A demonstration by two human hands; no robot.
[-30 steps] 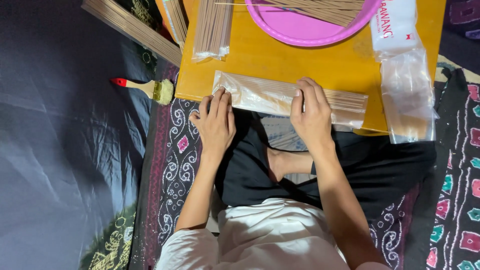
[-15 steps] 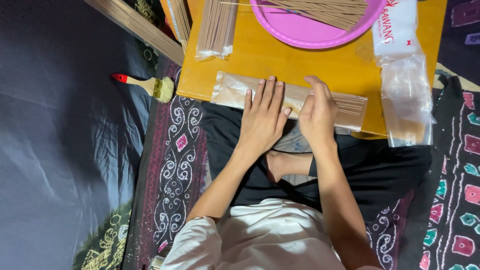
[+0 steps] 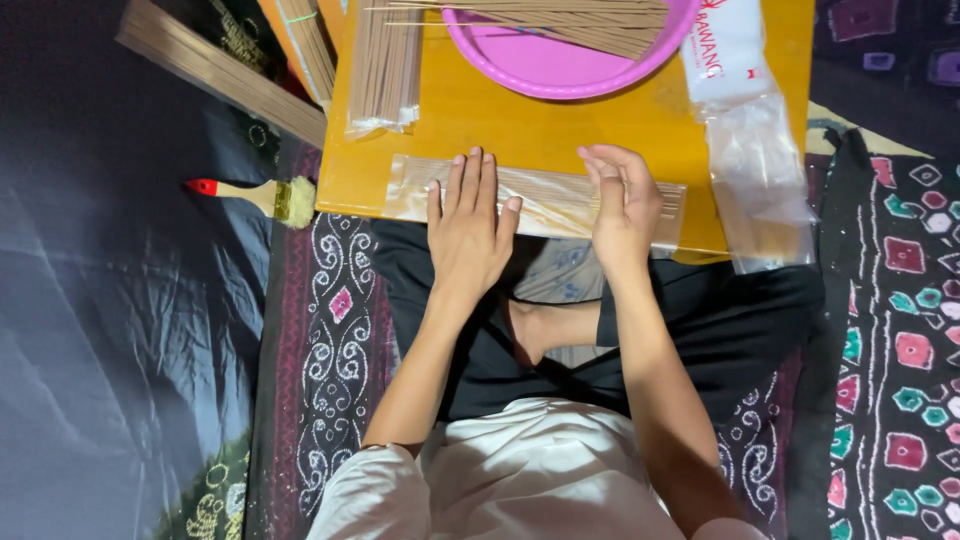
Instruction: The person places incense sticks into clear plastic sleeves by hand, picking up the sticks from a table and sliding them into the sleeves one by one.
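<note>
A clear plastic packet of thin brown sticks (image 3: 548,203) lies flat along the near edge of a low yellow table (image 3: 520,130). My left hand (image 3: 470,225) rests palm down on the packet's middle, fingers straight and together. My right hand (image 3: 625,205) lies on the packet's right part, fingers slightly curled over it. Neither hand lifts it.
A pink round basin (image 3: 560,55) holding loose sticks stands at the table's far side. Another bagged stick bundle (image 3: 385,65) lies at far left, clear bags (image 3: 760,180) at right. A red-handled brush (image 3: 255,195) and a long stick bundle (image 3: 215,70) lie on dark cloth.
My left hand slid from the packet's left end to its middle. My right hand shifted slightly right and farther onto the packet. The packet stayed flat on the table.
</note>
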